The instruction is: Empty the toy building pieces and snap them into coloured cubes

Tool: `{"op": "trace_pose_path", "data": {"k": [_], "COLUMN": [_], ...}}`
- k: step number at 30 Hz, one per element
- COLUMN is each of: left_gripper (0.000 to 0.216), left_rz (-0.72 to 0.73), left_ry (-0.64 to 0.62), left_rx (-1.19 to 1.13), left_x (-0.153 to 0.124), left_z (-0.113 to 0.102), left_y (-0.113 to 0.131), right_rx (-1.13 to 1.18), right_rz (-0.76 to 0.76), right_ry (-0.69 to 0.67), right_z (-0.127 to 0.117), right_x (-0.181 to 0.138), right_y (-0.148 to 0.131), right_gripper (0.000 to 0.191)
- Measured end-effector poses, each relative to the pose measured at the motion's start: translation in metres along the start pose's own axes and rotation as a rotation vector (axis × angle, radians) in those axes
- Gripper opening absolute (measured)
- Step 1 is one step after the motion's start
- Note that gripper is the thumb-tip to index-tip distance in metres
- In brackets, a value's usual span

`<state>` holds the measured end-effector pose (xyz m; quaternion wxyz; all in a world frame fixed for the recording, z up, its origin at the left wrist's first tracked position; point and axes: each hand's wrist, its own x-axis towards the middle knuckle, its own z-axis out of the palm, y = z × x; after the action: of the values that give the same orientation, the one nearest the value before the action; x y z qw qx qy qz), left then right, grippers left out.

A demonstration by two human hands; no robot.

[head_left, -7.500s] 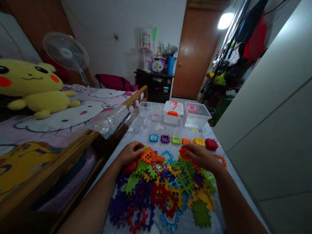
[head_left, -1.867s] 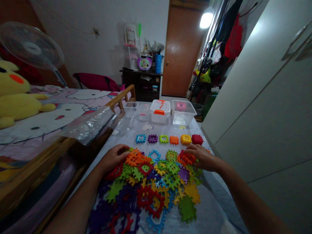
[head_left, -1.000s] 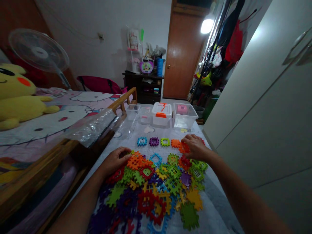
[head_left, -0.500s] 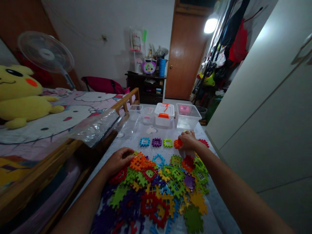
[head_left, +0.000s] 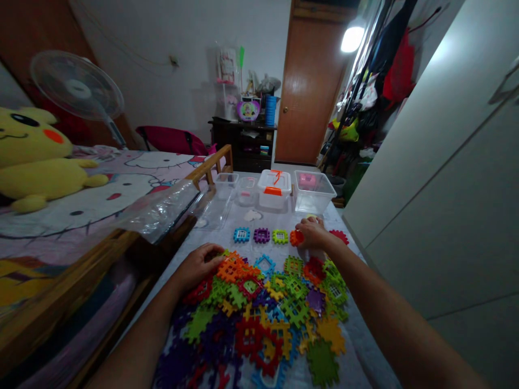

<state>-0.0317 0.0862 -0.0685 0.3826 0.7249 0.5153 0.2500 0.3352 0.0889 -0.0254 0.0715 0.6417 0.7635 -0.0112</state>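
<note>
My right hand (head_left: 313, 236) is closed on an orange plastic interlocking tile (head_left: 296, 237) at the right of a row on the table. To its left in that row lie a green tile (head_left: 280, 236), a purple tile (head_left: 261, 235) and a blue tile (head_left: 241, 234), spaced apart. My left hand (head_left: 201, 263) rests at the upper left edge of a heap of mixed tiles, fingers loosely stretched out beside the orange tiles (head_left: 232, 267). Its fingertips are partly hidden. A red tile (head_left: 339, 236) lies beyond my right wrist.
Along the far end stand a lidded clear box (head_left: 274, 190) with an orange latch and an open clear bin (head_left: 314, 192). A clear lid (head_left: 214, 208) lies left. The wooden bed rail (head_left: 205, 172) borders the left side, a white cabinet (head_left: 425, 178) the right.
Both hands have stayed nearly in place, my right hand still on the orange tile. The whole view has shifted very slightly.
</note>
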Motion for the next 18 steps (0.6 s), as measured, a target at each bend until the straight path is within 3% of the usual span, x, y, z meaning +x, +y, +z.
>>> {"op": "trace_pose_path", "data": {"k": [4, 8, 10, 12, 15, 18], "left_gripper": [0.044, 0.042, 0.042, 0.043, 0.043, 0.043], "left_rz": [0.01, 0.025, 0.032, 0.031, 0.028, 0.016], "left_ry": [-0.009, -0.02, -0.022, -0.02, -0.01, 0.004], "left_rx": [0.018, 0.036, 0.047, 0.055, 0.041, 0.027], "left_x": [0.001, 0.001, 0.001, 0.001, 0.0, -0.001], "left_z": [0.0, 0.0, 0.0, 0.0, 0.001, 0.001], "left_y": [-0.002, -0.003, -0.003, -0.002, -0.001, 0.0], "right_rx": [0.04, 0.281, 0.38, 0.407, 0.417, 0.431], "right_rz": [0.001, -0.052, 0.002, 0.079, 0.144, 0.146], "right_ry": [0.117, 0.257, 0.291, 0.276, 0.146, 0.088], "right_z": [-0.012, -0.014, -0.01, -0.004, 0.007, 0.02], "right_x": [-0.026, -0.071, -0.094, -0.113, -0.132, -0.14], "right_y": [-0.008, -0.006, 0.003, 0.015, 0.028, 0.027], "right_gripper": [0.057, 0.035, 0.029, 0.025, 0.021, 0.03]}}
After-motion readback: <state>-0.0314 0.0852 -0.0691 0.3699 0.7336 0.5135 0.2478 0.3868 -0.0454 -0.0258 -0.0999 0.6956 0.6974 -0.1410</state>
